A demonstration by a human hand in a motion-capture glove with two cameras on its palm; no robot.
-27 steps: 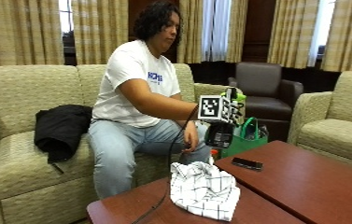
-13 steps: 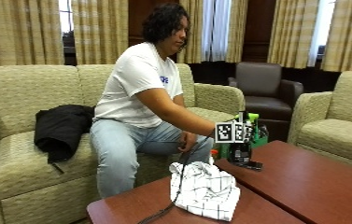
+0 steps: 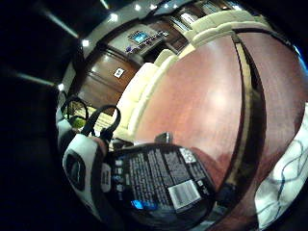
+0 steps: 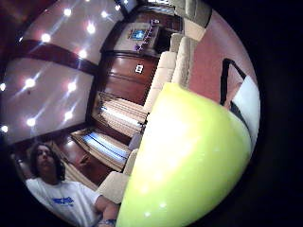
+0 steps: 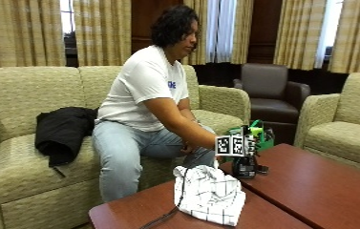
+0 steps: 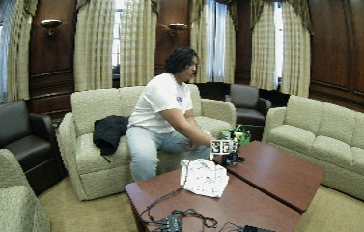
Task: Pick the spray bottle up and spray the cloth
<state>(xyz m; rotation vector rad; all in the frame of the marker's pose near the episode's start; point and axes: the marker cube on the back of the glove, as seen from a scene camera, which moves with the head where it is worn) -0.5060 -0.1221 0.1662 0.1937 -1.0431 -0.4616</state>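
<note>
Since a second ago the right hand (image 5: 242,153) has come down from above the cloth, and the bottle with it. We now see it low at the far edge of the surface (image 5: 313,191), where a second ago it was up at chest height.

That surface is two red-brown tops set side by side, with a seam between them. The cloth (image 5: 208,194), white with a dark check, lies bunched on the near-left top and has not shifted. The bottle (image 5: 245,168) is just beyond it to the right, by the seam. It is upright, its dark base at or touching the wood, near the cloth but apart from it.

From the palm, the black label (image 3: 161,185) fills the little-finger view and a yellow-green curve (image 4: 189,161), which we take for the spray head, fills the thumb view. So the bottle sits right against the palm. We judge the hand is closed round its neck, though the outside view hides most of the grip.

For the task, we read this as the bottle being set down. Whether the cloth is wet we cannot tell.
</note>
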